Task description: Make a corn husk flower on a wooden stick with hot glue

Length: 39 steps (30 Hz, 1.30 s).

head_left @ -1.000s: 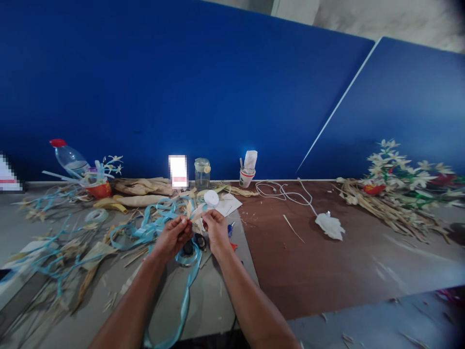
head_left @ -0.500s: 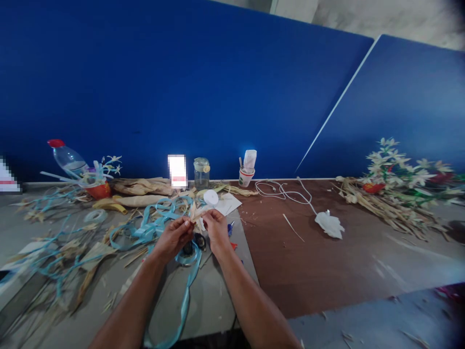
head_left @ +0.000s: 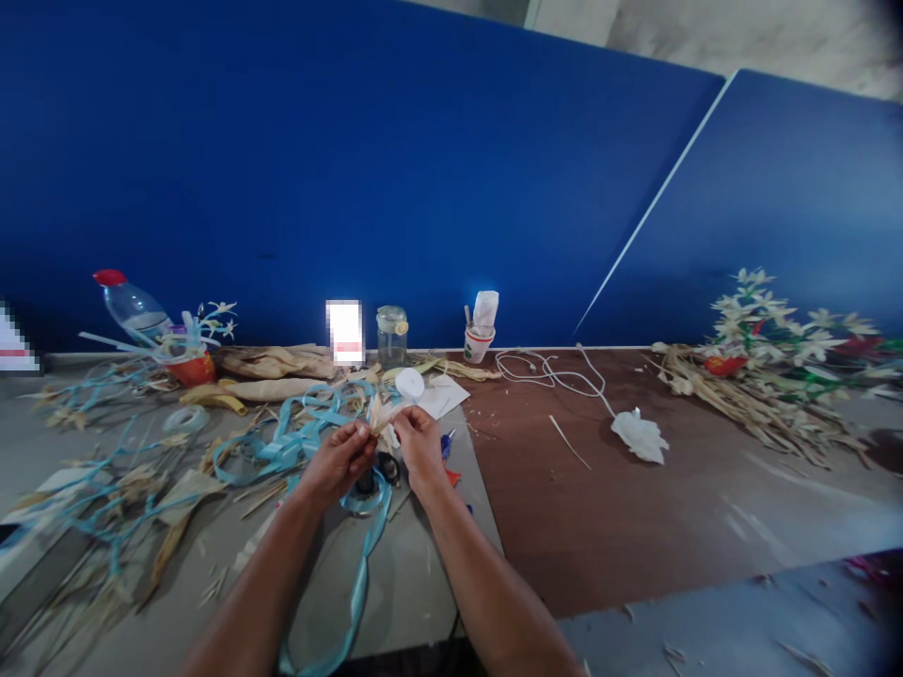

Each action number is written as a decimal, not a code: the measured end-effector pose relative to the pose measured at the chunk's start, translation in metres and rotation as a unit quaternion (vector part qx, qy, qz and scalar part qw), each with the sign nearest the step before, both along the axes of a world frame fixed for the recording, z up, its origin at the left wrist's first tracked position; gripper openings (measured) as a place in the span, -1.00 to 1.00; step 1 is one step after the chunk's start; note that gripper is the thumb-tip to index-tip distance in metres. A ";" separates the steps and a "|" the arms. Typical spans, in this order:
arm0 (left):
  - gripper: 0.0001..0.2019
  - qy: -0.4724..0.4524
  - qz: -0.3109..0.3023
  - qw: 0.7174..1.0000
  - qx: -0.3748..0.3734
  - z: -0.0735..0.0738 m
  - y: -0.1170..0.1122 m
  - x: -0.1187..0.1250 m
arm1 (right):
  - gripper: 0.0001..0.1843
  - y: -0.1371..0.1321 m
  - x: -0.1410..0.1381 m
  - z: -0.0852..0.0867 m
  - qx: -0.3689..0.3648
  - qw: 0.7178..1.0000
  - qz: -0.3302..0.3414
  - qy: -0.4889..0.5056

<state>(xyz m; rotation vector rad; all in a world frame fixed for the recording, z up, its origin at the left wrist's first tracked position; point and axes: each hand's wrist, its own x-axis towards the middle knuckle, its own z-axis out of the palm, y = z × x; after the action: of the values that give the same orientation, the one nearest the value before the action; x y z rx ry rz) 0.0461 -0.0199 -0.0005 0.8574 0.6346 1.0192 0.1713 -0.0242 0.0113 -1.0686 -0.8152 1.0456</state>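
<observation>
- Cream husk-like piece (head_left: 377, 415): held above the desk (head_left: 416, 588), between both hands; part-worked, I judge.
- Left hand (head_left: 343, 457): fingertips pinched on its lower end.
- Right hand (head_left: 419, 444): fingers curled, pinching its right side.
- White flowers (head_left: 768, 315), right: seemingly finished.
- Blue ribbon (head_left: 358, 583): loose, apparently unused.

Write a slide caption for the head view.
Left hand and right hand hold a pale strip beside blue ribbon on a littered grey table.

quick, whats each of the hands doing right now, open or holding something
Left hand: closed, pinching a pale strip.
Right hand: closed, fingertips on the same pale strip.
</observation>
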 end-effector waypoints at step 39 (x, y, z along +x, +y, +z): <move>-0.76 -0.004 0.023 1.000 -0.017 0.007 -0.005 0.008 | -0.78 0.002 0.001 -0.003 -0.016 0.999 -0.045 -0.018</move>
<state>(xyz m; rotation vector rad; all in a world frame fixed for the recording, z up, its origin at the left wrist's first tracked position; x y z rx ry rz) 0.0537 -0.0250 0.0061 0.8110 0.6657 1.0496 0.1722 -0.0219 0.0087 -1.1437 -0.7750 0.9681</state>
